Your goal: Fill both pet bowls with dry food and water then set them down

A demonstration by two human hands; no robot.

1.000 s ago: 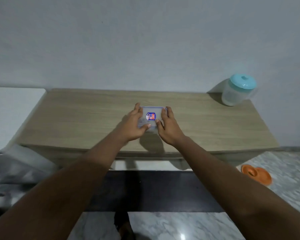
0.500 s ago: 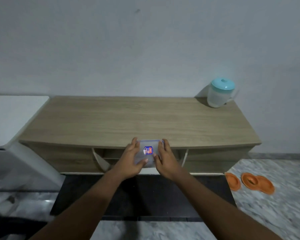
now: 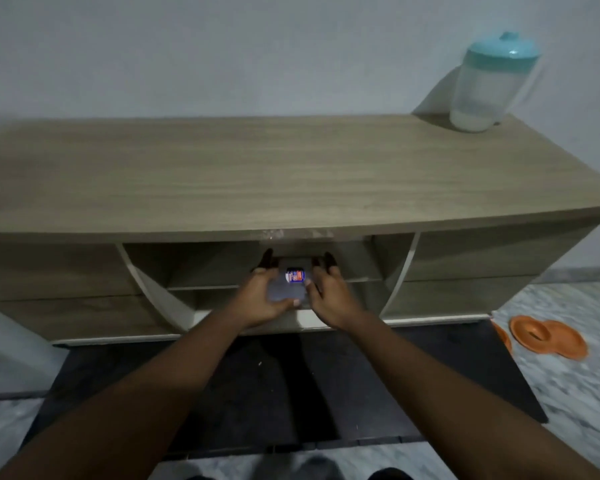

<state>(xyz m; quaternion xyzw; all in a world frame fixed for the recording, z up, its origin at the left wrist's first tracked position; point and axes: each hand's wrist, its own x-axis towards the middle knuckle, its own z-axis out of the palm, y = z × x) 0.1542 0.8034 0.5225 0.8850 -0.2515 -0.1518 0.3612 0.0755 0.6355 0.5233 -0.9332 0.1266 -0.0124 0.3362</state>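
Note:
A small clear plastic container (image 3: 290, 285) with a blue and red label on its lid is held between both hands, in front of the open middle shelf of the wooden cabinet (image 3: 257, 174). My left hand (image 3: 262, 296) grips its left side and my right hand (image 3: 329, 294) grips its right side. Fingertips reach into the shelf opening. A clear water jug (image 3: 489, 84) with a teal lid stands at the back right of the cabinet top. The orange pet bowls (image 3: 548, 337) lie on the marble floor at the right.
A dark mat (image 3: 291, 393) covers the floor before the cabinet. A white appliance (image 3: 0, 355) stands at the left. The wall (image 3: 222, 46) runs directly behind the cabinet. My feet show at the bottom edge.
Both hands carried the container off the cabinet top, toward me and down, to the middle shelf opening. The view dropped lower and closer to the cabinet.

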